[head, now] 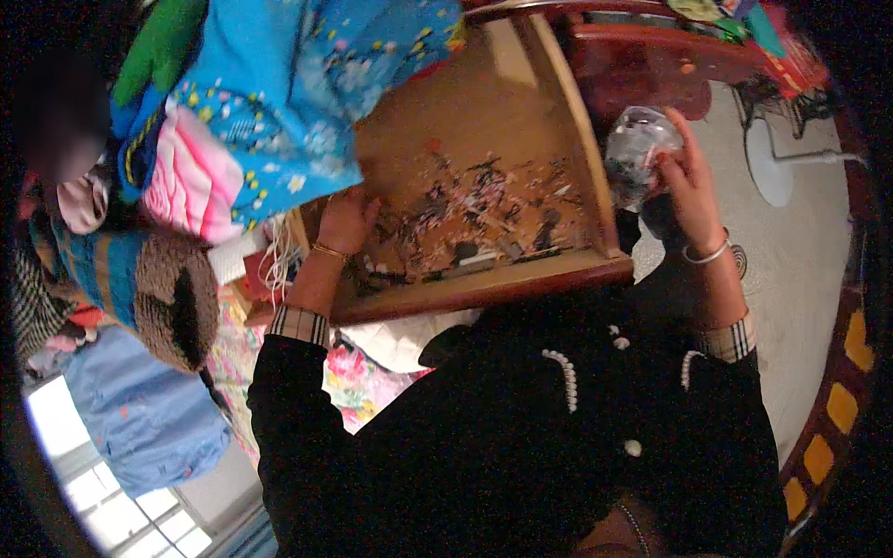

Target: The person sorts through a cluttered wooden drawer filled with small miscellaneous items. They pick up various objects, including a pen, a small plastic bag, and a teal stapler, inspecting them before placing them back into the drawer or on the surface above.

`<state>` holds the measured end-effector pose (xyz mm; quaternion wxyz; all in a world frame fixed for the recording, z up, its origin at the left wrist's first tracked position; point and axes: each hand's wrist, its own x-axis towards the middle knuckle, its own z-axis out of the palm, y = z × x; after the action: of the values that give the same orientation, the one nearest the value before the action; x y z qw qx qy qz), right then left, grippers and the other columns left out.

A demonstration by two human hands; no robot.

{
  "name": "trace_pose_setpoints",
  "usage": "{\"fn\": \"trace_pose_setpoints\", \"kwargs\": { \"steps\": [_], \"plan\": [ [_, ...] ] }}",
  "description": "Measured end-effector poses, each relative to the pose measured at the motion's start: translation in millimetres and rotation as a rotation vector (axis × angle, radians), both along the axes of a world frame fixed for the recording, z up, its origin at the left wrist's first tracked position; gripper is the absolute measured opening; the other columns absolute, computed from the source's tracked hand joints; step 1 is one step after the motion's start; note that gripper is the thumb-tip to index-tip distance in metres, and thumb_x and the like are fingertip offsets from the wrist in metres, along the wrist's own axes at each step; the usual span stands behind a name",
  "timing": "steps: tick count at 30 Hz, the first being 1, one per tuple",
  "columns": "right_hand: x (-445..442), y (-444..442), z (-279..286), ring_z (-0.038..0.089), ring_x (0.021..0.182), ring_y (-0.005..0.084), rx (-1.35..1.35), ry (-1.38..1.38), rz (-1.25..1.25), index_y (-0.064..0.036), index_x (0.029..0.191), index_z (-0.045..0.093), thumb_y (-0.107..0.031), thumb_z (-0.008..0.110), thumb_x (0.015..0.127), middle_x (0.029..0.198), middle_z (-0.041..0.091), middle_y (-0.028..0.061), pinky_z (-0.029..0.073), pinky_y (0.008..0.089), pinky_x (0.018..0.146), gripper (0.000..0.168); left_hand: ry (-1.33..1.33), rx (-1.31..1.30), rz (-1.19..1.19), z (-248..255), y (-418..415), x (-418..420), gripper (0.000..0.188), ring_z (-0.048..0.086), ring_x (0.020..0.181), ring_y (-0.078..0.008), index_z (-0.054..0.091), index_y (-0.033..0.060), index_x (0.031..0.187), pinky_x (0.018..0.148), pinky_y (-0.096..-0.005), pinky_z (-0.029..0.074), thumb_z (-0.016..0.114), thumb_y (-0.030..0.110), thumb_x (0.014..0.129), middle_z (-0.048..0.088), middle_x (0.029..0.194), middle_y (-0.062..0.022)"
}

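An open wooden drawer [481, 272] lies before me, its floor strewn with many small dark, pink and white bits too blurred to name. My left hand [349, 220] is inside its left front corner, partly in shadow; whether the fingers hold anything cannot be made out. To the right of the drawer, my right hand [687, 181] grips a clear plastic bag [638, 150] with small dark and pale items in it. Blue floral cloth [300, 139] hangs over the drawer's back left part.
White cables [278, 261] hang left of the drawer. A knitted brown and blue item [174, 300] and a blue cloth [150, 411] are further left. On the right, a pale round base with a rod [771, 164] stands on the floor. Dark red furniture [649, 63] is behind.
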<state>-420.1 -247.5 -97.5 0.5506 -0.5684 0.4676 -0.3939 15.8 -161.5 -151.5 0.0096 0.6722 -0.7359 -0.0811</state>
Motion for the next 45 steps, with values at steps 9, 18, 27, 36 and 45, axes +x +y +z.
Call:
{"fn": "trace_pose_setpoints", "kwargs": {
  "steps": [9,18,27,36,45],
  "plan": [
    [26,10,5,0.047,0.071,0.0078,-0.099,0.065,0.043,-0.012,0.124,0.030,-0.002,0.040,0.081,0.084,0.051,0.0026,0.040,0.0185,0.062,0.044,0.020,0.053,0.035,-5,48,-4,0.039,0.047,0.093,-0.0342,0.046,0.0064,0.101,0.079,-0.0386,0.041,0.059,0.021,0.067,0.043,0.107,-0.0185],
    [24,10,-1,0.044,0.063,0.0058,-0.170,0.148,0.101,-0.010,0.123,0.031,-0.003,0.040,0.082,0.082,0.053,0.0028,0.036,0.0153,0.055,0.043,0.047,0.313,-0.213,33,70,-8,0.047,0.052,0.086,-0.0335,0.040,0.0077,0.109,0.075,-0.0387,0.043,0.059,0.019,0.068,0.050,0.096,-0.0179],
    [31,13,-1,0.044,0.065,0.0058,-0.140,0.098,0.114,-0.009,0.123,0.031,-0.005,0.040,0.082,0.082,0.052,0.0023,0.037,0.0160,0.059,0.042,0.144,0.355,-0.238,13,52,-31,0.036,0.052,0.082,-0.0337,0.042,0.0056,0.103,0.064,-0.0398,0.045,0.055,0.016,0.070,0.048,0.097,-0.0165],
    [39,13,3,0.045,0.070,0.0059,-0.110,0.111,0.093,-0.009,0.122,0.033,-0.002,0.041,0.081,0.083,0.052,0.0018,0.038,0.0164,0.061,0.042,0.257,0.211,-0.452,-1,16,-94,0.022,0.053,0.073,-0.0278,0.049,0.0080,0.086,0.060,-0.0385,0.045,0.057,0.017,0.067,0.048,0.087,-0.0113],
    [33,14,0,0.045,0.069,0.0054,-0.074,0.066,0.074,-0.009,0.120,0.036,-0.002,0.040,0.081,0.083,0.052,0.0009,0.037,0.0162,0.061,0.040,0.618,0.332,0.008,4,-19,-70,0.023,0.054,0.068,-0.0236,0.053,0.0081,0.091,0.059,-0.0306,0.044,0.057,0.018,0.071,0.055,0.082,-0.0116]
  ]
}}
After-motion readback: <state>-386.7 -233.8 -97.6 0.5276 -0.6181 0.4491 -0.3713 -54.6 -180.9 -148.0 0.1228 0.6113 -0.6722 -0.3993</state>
